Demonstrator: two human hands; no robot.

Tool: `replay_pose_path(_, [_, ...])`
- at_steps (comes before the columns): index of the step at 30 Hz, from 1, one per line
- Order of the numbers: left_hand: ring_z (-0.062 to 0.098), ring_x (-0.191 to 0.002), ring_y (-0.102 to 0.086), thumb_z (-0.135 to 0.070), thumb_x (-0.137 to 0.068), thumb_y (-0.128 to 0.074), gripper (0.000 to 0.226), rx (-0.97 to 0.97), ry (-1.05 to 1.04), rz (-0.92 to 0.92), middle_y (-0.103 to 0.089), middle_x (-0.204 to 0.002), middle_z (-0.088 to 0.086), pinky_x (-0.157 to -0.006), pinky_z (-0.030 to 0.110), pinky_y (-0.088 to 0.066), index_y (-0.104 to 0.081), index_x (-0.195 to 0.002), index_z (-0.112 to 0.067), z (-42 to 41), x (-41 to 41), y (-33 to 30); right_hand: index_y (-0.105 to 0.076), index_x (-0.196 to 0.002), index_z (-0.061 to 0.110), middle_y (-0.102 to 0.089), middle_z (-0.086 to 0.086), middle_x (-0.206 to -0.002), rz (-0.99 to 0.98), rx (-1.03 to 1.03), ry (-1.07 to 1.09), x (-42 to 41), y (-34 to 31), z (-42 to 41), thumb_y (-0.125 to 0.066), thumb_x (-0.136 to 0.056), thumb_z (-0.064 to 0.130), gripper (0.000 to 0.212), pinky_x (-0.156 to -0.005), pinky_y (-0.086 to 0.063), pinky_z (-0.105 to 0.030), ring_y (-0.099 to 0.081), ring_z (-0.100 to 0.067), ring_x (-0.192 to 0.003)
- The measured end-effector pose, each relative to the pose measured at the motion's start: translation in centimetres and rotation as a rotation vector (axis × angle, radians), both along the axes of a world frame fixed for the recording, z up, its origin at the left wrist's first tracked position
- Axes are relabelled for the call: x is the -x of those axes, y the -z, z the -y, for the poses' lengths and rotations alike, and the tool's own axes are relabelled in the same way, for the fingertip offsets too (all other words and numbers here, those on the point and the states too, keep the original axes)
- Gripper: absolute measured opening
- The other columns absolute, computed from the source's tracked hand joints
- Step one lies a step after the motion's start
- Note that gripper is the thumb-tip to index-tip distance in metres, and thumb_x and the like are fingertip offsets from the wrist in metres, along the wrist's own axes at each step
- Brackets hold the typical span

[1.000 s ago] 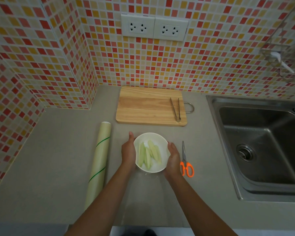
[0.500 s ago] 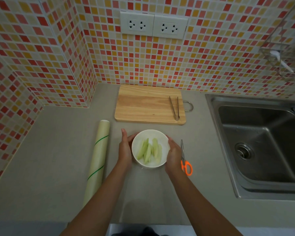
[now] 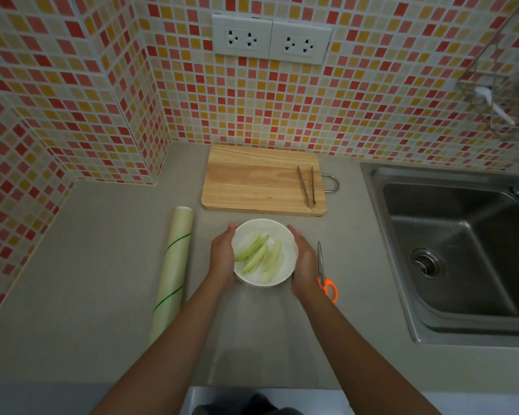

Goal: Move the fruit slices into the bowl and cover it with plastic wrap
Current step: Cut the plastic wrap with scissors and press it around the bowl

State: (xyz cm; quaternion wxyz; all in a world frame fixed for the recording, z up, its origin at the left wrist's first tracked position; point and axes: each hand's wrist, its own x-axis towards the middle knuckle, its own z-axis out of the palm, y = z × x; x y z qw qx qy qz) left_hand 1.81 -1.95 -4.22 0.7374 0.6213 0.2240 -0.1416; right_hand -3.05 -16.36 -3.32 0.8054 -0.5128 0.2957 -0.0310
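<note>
Both hands cup the white bowl [image 3: 262, 253], left hand [image 3: 222, 256] and right hand [image 3: 304, 265]; smooth the wrap down evenly all round the rim.

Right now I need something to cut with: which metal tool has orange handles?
The scissors on the counter, just right of the right hand. The tongs on the cutting board are bare metal.
</note>
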Motion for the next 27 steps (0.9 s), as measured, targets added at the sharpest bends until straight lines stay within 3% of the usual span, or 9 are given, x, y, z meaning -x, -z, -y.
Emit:
replay_pose_path(4, [0.034, -0.102, -0.066, -0.056, -0.096, -0.041, 0.051, 0.113, 0.075, -0.125, -0.073, -0.103, 0.015, -0.095, 0.047, -0.052, -0.072, -0.095, -0.016, 0.0, -0.4, -1.1, -0.067, -0.109, 0.001, -0.067, -0.023, -0.112, -0.080, 0.009, 0.016, -0.3, -0.1, -0.2, -0.048, -0.097, 0.035, 0.040, -0.096, -0.049, -0.049, -0.063, -0.037, -0.107])
replay_pose_path(6, [0.037, -0.112, -0.063, -0.065, -0.093, -0.035, 0.065, 0.200, 0.085, -0.141, -0.069, -0.116, 0.019, -0.102, 0.052, -0.047, -0.070, -0.110, -0.012, -0.2, -0.3, -1.3, -0.069, -0.104, 0.005, -0.070, -0.019, -0.107, -0.100, -0.012, 0.072, -0.3, -0.2, -0.2, -0.050, -0.096, 0.036, 0.037, -0.090, -0.053, -0.046, -0.066, -0.033, -0.100])
replay_pose_path(12, [0.037, -0.113, -0.063, -0.065, -0.091, -0.039, 0.070, 0.297, -0.068, -0.175, -0.068, -0.119, 0.019, -0.103, 0.052, -0.047, -0.064, -0.122, -0.008, 1.4, 2.3, -0.8, -0.073, -0.085, 0.015, -0.076, -0.004, -0.084, -0.070, -0.026, 0.165, -0.4, -0.2, -1.1, -0.052, -0.094, 0.041, 0.034, -0.073, -0.055, -0.034, -0.070, -0.022, -0.086])
replay_pose_path(15, [0.034, -0.109, -0.065, -0.061, -0.091, -0.047, 0.062, 0.277, -0.122, -0.165, -0.068, -0.119, 0.018, -0.101, 0.052, -0.048, -0.064, -0.121, -0.009, 1.4, 2.1, -1.2, -0.071, -0.098, 0.010, -0.073, -0.013, -0.102, -0.043, -0.021, 0.175, 0.0, -0.4, -1.8, -0.050, -0.095, 0.039, 0.037, -0.090, -0.053, -0.044, -0.066, -0.030, -0.103])
replay_pose_path(18, [0.033, -0.102, -0.069, -0.054, -0.091, -0.053, 0.055, 0.190, -0.060, -0.139, -0.072, -0.110, 0.017, -0.096, 0.051, -0.052, -0.068, -0.115, -0.007, 0.4, 0.8, -1.2, -0.058, -0.118, -0.003, -0.060, -0.026, -0.122, -0.007, -0.008, 0.118, 0.2, -0.6, -1.2, -0.044, -0.098, 0.039, 0.049, -0.105, -0.041, -0.053, -0.056, -0.037, -0.119])
replay_pose_path(22, [0.037, -0.103, -0.068, -0.050, -0.088, -0.058, 0.054, 0.156, 0.025, -0.160, -0.071, -0.110, 0.021, -0.098, 0.055, -0.050, -0.068, -0.114, -0.004, -0.2, 0.2, -1.5, -0.057, -0.113, 0.002, -0.058, -0.026, -0.114, -0.011, -0.058, 0.032, -0.1, -1.3, -0.4, -0.042, -0.097, 0.043, 0.047, -0.104, -0.040, -0.052, -0.056, -0.037, -0.114])
replay_pose_path(27, [0.043, -0.115, -0.061, -0.067, -0.086, -0.048, 0.079, 0.270, 0.031, -0.201, -0.063, -0.122, 0.028, -0.105, 0.058, -0.042, -0.061, -0.124, 0.001, 0.0, 0.8, -2.0, -0.068, -0.100, 0.005, -0.068, -0.020, -0.106, -0.033, -0.064, 0.055, 0.3, -1.2, -0.9, -0.046, -0.097, 0.036, 0.038, -0.093, -0.050, -0.045, -0.065, -0.033, -0.102])
